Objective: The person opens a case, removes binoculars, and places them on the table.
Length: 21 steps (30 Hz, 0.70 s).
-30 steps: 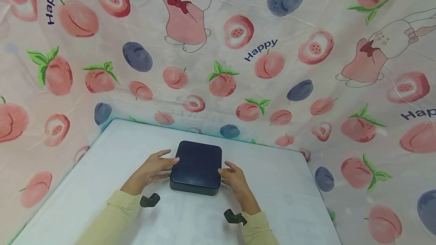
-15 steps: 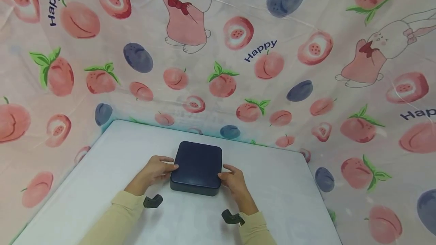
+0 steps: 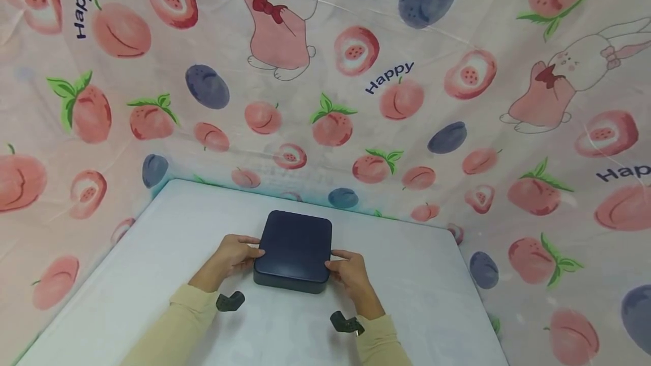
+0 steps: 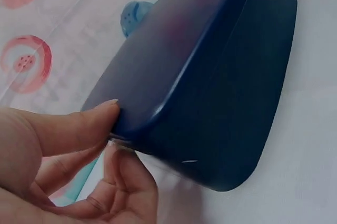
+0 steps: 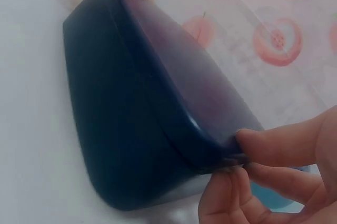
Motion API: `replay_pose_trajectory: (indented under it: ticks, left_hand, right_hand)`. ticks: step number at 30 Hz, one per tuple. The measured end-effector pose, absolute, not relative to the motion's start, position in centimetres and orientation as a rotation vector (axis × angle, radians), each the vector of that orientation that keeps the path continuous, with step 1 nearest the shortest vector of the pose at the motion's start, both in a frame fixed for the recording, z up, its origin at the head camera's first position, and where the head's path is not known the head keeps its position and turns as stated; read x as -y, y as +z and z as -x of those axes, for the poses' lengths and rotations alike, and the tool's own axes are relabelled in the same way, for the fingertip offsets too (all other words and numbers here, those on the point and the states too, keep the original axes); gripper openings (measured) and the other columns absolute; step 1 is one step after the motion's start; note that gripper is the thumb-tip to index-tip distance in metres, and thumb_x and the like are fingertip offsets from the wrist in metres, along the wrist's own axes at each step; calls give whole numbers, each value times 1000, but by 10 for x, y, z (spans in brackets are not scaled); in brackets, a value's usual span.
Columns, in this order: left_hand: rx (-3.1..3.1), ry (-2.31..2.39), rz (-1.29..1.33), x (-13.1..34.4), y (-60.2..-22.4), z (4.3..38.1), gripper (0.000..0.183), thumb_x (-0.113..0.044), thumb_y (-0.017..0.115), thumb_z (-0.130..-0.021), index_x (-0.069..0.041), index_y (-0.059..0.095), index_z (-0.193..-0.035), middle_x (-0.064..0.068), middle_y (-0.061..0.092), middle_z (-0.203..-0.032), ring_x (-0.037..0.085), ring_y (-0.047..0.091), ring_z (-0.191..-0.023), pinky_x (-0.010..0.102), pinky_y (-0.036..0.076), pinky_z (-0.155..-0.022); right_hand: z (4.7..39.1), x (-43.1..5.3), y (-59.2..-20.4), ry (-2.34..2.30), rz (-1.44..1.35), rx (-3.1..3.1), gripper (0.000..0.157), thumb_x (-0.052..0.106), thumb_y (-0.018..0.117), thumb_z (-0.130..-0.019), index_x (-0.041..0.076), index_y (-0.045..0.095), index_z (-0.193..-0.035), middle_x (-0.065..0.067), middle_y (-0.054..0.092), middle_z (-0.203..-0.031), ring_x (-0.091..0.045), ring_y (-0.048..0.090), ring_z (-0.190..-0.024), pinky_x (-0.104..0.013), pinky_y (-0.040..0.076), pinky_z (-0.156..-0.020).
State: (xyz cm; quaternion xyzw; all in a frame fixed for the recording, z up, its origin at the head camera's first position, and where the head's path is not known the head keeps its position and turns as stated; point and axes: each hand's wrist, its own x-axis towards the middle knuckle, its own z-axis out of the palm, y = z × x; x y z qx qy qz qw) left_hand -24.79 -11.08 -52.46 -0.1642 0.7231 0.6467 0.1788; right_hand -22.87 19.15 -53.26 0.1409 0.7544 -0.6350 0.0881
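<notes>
A dark navy box (image 3: 292, 247) with rounded corners and a fitted lid (image 4: 174, 50) sits on the white table. At its left side my left hand (image 3: 233, 254) pinches the lid's edge, thumb on the top and fingers curled under the rim. On the opposite side my right hand (image 3: 351, 271) grips the lid the same way; the right wrist view has its thumb (image 5: 258, 145) over the top edge and fingertips below the rim. A thin seam between lid and base runs along the front wall. The inside of the box is hidden.
The white table (image 3: 285, 332) ends at the back and sides against a hanging cloth (image 3: 305, 89) printed with peaches and rabbits. A dark camera mount sits at each wrist (image 3: 230, 301), below the sleeves' cuffs.
Both hands have drawn in to the box's sides and slid slightly nearer its front. Their fingers have gone from loosely spread to pinching the lid's edge. The box has barely moved.
</notes>
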Motion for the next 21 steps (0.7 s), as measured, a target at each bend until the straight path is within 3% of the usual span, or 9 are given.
replay_pose_trajectory:
  ticks: [4,9,16,21]
  left_hand:
    - [-2021,1878,421,113,-522,249,54,-5,80,-88,4,62,-139,12,76,-107,16,63,-80,29,55,-71]
    - [-2033,1870,406,121,-520,250,57,-8,82,-88,3,62,-140,8,77,-99,15,63,-76,29,54,-68]
    - [-2032,1897,397,134,-513,249,56,-7,81,-89,5,61,-140,3,75,-84,14,63,-68,28,53,-65]
    - [-1988,1946,396,142,-506,248,59,-5,80,-89,6,58,-142,2,75,-84,13,64,-71,26,54,-66]
  right_hand:
    - [228,-191,-528,-1902,-402,-2250,49,-2,74,-88,-8,64,-136,-19,77,-113,-13,70,-83,-32,61,-79]
    - [227,-187,-522,-1907,-381,-2244,48,-2,75,-89,-7,64,-135,-21,77,-116,-14,71,-85,-39,62,-87]
    - [230,-177,-515,-1887,-402,-2230,49,2,75,-90,-2,65,-138,-19,76,-114,-16,70,-83,-30,61,-77]
    - [233,-169,-510,-1899,-393,-2216,47,1,75,-90,-2,65,-137,-19,74,-116,-16,70,-85,-27,61,-76]
